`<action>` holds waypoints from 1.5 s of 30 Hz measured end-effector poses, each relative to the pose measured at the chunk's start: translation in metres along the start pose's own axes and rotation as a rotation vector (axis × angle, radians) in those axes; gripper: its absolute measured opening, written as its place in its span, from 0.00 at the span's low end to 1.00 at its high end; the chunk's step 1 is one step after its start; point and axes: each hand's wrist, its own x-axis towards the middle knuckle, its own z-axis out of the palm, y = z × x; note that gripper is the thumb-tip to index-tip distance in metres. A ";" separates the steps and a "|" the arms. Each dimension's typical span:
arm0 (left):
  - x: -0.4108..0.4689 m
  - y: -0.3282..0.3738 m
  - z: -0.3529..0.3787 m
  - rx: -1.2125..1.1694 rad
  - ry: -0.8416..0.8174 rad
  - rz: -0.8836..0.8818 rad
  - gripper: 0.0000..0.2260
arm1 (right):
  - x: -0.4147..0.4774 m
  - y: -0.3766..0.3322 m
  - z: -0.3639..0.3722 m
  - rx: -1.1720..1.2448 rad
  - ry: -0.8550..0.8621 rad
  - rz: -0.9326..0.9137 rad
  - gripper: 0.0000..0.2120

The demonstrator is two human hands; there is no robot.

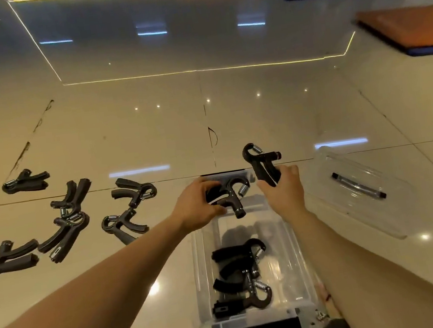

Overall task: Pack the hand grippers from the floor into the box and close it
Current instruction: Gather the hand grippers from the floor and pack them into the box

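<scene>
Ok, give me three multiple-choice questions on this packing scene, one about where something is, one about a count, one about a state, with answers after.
1. Where does the clear lid lie?
A. on the floor right of the clear box
B. on the box
C. on the orange mat

2. How many hand grippers is the person holding?
A. none
B. one
C. two

3. What state is the box in?
A. shut
B. open, some grippers inside
C. open, empty

Answers: 1 A, the lid rests on the tiles beside the box. 2 C, the left hand holds the left gripper and the right hand the right gripper. 3 B, the packed grippers lie in the lidless box.
</scene>
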 end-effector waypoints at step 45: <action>0.064 -0.091 0.167 0.019 0.026 -0.468 0.26 | 0.006 0.020 0.018 0.034 0.058 -0.194 0.25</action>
